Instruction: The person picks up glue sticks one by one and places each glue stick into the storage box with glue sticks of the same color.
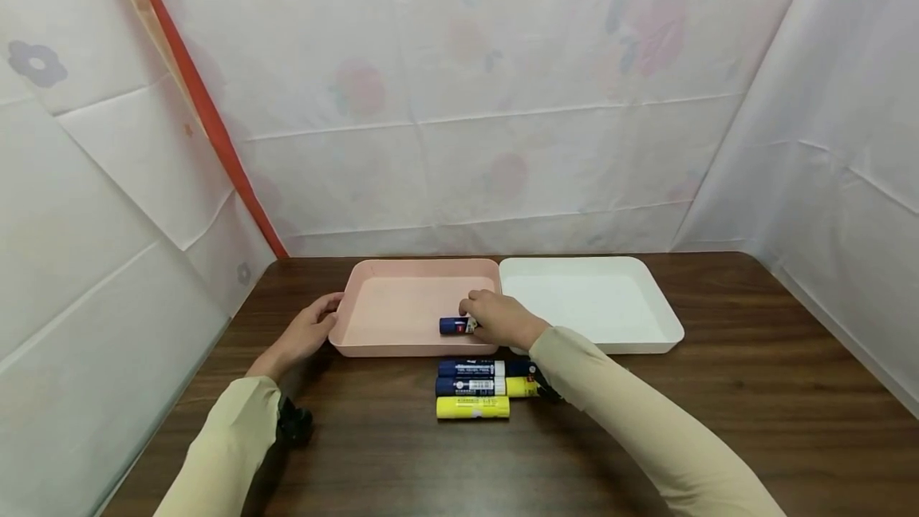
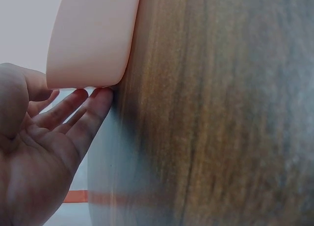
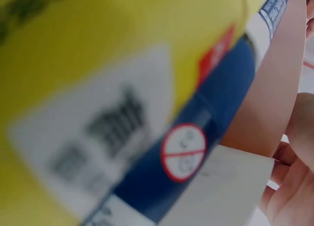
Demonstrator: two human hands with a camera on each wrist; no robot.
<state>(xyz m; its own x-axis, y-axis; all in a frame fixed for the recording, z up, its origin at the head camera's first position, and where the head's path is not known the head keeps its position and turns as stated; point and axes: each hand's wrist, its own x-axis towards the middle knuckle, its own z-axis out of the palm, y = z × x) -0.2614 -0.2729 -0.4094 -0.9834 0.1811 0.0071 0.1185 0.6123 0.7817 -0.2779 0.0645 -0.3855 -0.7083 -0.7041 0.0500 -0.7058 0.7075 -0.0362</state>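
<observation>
My right hand (image 1: pixel 502 319) pinches a dark blue glue stick (image 1: pixel 453 326), held lying on its side over the right part of the pink tray (image 1: pixel 402 350). In the right wrist view the fingers of this hand (image 3: pixel 294 186) show at the right edge, and the held stick is hidden. My left hand (image 1: pixel 305 331) touches the left end of the pink tray, fingers extended against its outer wall (image 2: pixel 93 64). In front of the tray lie several glue sticks: dark blue ones (image 1: pixel 467 369) nearer the tray, a yellow one (image 1: pixel 472 408) closest to me.
A white tray (image 1: pixel 639 348) stands right beside the pink one, at its right. Another yellow glue stick (image 1: pixel 520 387) is partly covered by the right wrist's camera. White patterned sheets (image 1: pixel 431 102) enclose the dark wooden table (image 1: pixel 359 453) at the back and sides.
</observation>
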